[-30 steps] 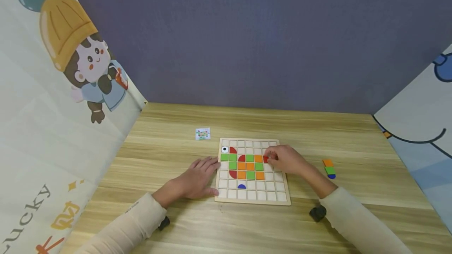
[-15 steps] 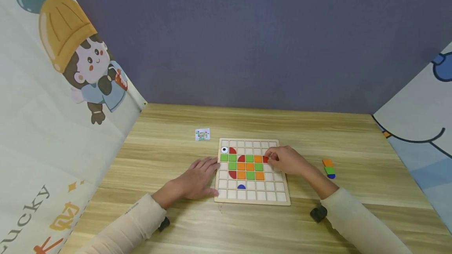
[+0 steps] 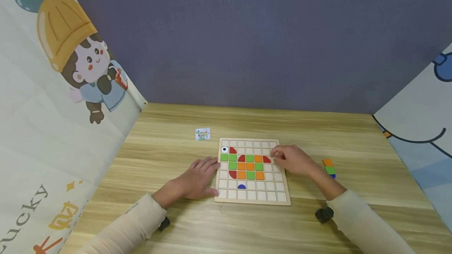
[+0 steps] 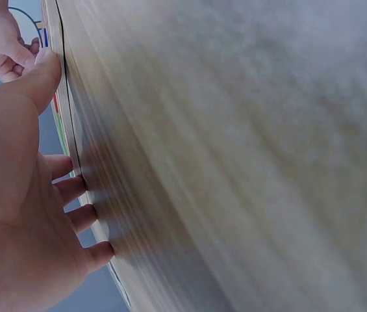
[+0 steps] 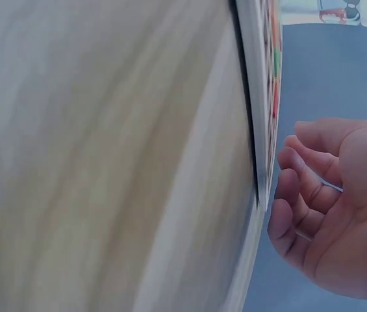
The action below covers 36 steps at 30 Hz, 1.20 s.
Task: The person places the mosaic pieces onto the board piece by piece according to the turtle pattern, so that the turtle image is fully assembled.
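A wooden grid board [image 3: 280, 196] lies on the table, several cells filled with green, orange and red tiles. One corner cell area has a round eye tile [image 3: 224, 149], and lower down sits a blue half-circle tile [image 3: 241, 186]. My left hand [image 3: 199, 178] rests at the board's left edge, its thumb and fingertips against it. Just right of a red quarter-circle tile [image 3: 266, 159] in the grid, my right hand [image 3: 292, 160] hovers over the right edge. In the right wrist view, the fingers [image 5: 288, 185] are loosely curled with nothing between them.
A small printed card [image 3: 203, 134] lies beyond the board's far left corner. Right of the board are an orange tile [image 3: 328, 162], a green tile [image 3: 330, 170] and a blue tile [image 3: 332, 176], the last partly covered by the right forearm. A dark wall stands behind the table.
My right hand has let go of the red quarter-circle tile and drawn slightly to the right, leaving the tile in its cell in full view. The left hand has stayed put.
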Available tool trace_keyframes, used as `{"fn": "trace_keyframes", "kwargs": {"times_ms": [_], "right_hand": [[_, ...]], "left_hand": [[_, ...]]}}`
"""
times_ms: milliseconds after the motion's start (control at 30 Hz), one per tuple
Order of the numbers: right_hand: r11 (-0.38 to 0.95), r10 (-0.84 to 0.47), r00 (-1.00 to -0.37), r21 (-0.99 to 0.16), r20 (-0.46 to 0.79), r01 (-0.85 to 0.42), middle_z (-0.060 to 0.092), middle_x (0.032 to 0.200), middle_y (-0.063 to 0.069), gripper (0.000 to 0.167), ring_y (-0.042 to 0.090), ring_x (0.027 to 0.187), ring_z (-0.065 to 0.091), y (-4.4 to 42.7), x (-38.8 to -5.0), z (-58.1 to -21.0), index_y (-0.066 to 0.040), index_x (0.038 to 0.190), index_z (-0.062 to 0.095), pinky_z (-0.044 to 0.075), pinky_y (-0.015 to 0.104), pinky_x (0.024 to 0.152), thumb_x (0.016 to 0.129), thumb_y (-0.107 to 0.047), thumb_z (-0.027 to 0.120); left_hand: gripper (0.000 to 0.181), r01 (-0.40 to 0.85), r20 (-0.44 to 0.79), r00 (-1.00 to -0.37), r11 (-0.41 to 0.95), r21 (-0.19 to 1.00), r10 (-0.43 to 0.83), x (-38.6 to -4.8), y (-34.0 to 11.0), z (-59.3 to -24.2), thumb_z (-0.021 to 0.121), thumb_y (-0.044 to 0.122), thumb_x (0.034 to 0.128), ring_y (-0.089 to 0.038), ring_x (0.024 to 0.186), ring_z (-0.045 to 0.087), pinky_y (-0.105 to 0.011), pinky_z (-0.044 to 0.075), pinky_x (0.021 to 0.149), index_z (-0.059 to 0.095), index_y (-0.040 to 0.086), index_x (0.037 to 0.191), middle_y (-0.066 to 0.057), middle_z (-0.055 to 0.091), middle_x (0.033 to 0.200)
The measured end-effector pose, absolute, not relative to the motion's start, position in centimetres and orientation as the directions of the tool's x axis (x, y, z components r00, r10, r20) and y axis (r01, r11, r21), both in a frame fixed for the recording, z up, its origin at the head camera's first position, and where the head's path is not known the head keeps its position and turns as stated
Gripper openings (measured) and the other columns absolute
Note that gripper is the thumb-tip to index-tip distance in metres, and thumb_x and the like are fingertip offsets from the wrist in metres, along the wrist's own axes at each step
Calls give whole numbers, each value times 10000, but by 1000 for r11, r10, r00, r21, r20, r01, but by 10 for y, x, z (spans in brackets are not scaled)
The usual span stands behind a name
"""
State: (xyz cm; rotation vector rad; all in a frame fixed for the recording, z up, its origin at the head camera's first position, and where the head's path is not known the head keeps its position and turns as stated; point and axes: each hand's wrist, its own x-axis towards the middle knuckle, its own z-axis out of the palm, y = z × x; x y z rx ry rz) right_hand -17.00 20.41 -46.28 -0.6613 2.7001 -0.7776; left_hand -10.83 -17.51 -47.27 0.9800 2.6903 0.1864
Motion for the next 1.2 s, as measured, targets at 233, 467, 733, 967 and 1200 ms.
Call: {"fn": "trace_keyframes", "kwargs": {"times_ms": [233,467,733,967,1200], "right_hand": [[768,-467,-881,-528,-74,-363,709,895,-23,243,49,661,546,229,-171,-454,-68,1213,685,467,256,628,1010,-184,619],[814,-403,-908,-497,-111,-300,708,943,36,268,88,727,594,259,-170,-440,-43,1250,667,487,304,648,1020,-151,582],[852,-352,-927,-454,-131,-260,723,964,62,283,84,711,599,294,-170,-441,-34,1246,664,498,307,636,1013,-181,600],[907,-258,-946,-388,-198,-166,741,995,184,401,163,720,656,318,-168,-446,44,1288,600,521,344,624,981,-213,629],[941,-150,-930,-336,-337,-31,714,936,226,575,197,655,576,331,-162,-443,143,1250,522,453,330,568,961,-342,634]], "left_hand": [[929,604,-213,-736,766,219,642,-109,-174,-473,537,677,947,-376,1552,241,-609,247,1231,280,64,1595,-158,258,1677],[925,608,-209,-735,763,217,645,-109,-174,-472,539,675,947,-379,1548,249,-612,255,1228,288,60,1590,-161,266,1672],[923,615,-199,-732,758,218,651,-109,-175,-472,543,673,947,-381,1544,259,-611,264,1223,294,56,1587,-164,275,1668],[927,609,-214,-734,764,214,645,-109,-175,-472,539,676,947,-376,1548,250,-608,255,1229,287,59,1591,-160,265,1672],[924,610,-209,-734,763,215,646,-109,-175,-472,538,676,948,-373,1548,253,-605,257,1229,286,62,1592,-160,266,1673]]}}
